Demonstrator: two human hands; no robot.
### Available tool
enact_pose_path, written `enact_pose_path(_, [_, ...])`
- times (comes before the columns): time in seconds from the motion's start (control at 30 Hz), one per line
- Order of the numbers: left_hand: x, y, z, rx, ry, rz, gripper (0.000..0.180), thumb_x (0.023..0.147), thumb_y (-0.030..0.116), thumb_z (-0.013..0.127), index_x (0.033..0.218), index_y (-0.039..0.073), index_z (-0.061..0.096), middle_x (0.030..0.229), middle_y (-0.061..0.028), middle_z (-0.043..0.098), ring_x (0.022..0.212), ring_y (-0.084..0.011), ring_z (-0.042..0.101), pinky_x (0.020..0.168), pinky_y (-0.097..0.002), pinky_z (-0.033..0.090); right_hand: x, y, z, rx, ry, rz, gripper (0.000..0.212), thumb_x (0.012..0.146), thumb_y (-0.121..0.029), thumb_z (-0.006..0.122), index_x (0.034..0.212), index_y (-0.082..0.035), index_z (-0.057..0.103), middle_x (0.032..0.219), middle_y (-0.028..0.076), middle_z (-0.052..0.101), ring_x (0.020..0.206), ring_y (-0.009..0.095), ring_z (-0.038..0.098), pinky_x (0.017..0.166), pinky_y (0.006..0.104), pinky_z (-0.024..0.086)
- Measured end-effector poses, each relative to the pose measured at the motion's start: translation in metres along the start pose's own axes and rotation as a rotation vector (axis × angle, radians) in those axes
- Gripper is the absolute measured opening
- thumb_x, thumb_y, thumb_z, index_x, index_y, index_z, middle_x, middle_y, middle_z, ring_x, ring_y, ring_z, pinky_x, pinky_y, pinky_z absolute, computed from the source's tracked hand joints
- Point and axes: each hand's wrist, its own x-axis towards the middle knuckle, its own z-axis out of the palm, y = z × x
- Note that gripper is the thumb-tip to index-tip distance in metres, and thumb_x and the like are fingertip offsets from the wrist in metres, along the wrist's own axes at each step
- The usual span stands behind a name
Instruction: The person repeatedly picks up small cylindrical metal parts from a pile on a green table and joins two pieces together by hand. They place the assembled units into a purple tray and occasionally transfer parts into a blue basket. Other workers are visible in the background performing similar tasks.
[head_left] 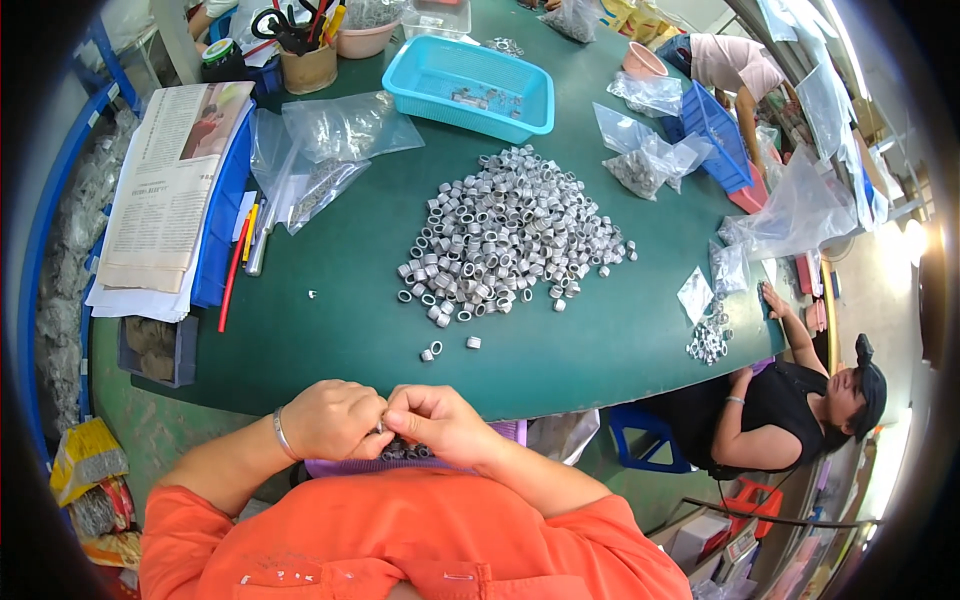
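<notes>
Close to the table's front edge, my left hand (335, 420) is closed with its fingers curled, a small grey metal piece (380, 427) showing at its thumb side. My right hand (442, 425) pinches at that same spot, its fingertips meeting the left hand; what it holds, if anything, is hidden. Under both hands, at my lap, sits a purple basket (345, 467) with several dark and grey metal pieces (405, 450) in it. A large heap of short oval metal sleeves (510, 240) lies on the green table (330, 260), a few loose ones (432, 350) nearer me.
Behind the heap stands a turquoise basket (470, 85). Plastic bags (335, 140), a red pencil (237, 270) and newspapers (165, 180) on a blue tray lie left. At right, a seated person (765, 415) is beside small metal parts (708, 338); another person (735, 70) bends farther back.
</notes>
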Motion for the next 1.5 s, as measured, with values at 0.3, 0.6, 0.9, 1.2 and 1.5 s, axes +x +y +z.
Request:
enact_pose_path(0.3, [0.0, 0.004, -0.004, -0.014, -0.03, -0.144, 0.031, 0.077, 0.029, 0.066, 0.076, 0.004, 0.047, 0.061, -0.0094, 0.053, 0.055, -0.0263, 0.057, 0.049, -0.0346, 0.045, 0.004, -0.001, -0.001, -0.272, 0.099, -0.166, 0.012, 0.086, -0.012, 0.06, 0.083, 0.0, 0.062, 0.068, -0.003, 0.056, 0.06, 0.001, 0.044, 0.05, 0.0177, 0.034])
enact_pose_path(0.6, [-0.003, 0.011, -0.003, -0.027, -0.061, -0.054, 0.032, 0.077, 0.029, 0.065, 0.074, 0.005, 0.046, 0.06, -0.0086, 0.051, 0.053, -0.0257, 0.055, 0.048, -0.0334, 0.045, -0.008, -0.006, 0.003, -0.132, 0.033, -0.007, 0.013, 0.087, -0.011, 0.058, 0.086, 0.002, 0.062, 0.074, 0.003, 0.06, 0.068, 0.007, 0.052, 0.06, 0.0205, 0.043])
enact_pose_path(0.9, [-0.001, 0.01, 0.0, -0.011, -0.042, 0.02, 0.034, 0.082, 0.033, 0.059, 0.071, 0.004, 0.044, 0.058, -0.0084, 0.051, 0.051, -0.0245, 0.055, 0.048, -0.0334, 0.046, -0.013, -0.012, 0.006, -0.51, 0.057, -0.164, 0.01, 0.086, -0.008, 0.058, 0.081, 0.0, 0.061, 0.074, 0.003, 0.059, 0.068, 0.008, 0.052, 0.062, 0.0214, 0.044])
enact_pose_path(1.2, [-0.006, 0.02, -0.002, -0.095, -0.101, 0.006, 0.026, 0.077, 0.022, 0.065, 0.081, 0.002, 0.05, 0.068, -0.009, 0.053, 0.061, -0.0259, 0.056, 0.056, -0.0335, 0.047, -0.024, 0.01, 0.012, -0.274, 0.095, -0.139, 0.01, 0.088, -0.009, 0.056, 0.082, -0.001, 0.057, 0.073, -0.002, 0.054, 0.066, 0.004, 0.045, 0.058, 0.0184, 0.038])
enact_pose_path(1.5, [0.002, 0.03, -0.005, -0.59, 0.125, -0.421, 0.028, 0.079, 0.022, 0.067, 0.092, 0.004, 0.05, 0.073, -0.0104, 0.056, 0.061, -0.0203, 0.057, 0.054, -0.0313, 0.045, -0.016, -0.015, 0.013, -0.611, 0.175, -0.424, 0.002, 0.082, -0.003, 0.06, 0.081, 0.0, 0.06, 0.081, 0.006, 0.056, 0.068, 0.011, 0.052, 0.059, 0.0221, 0.043])
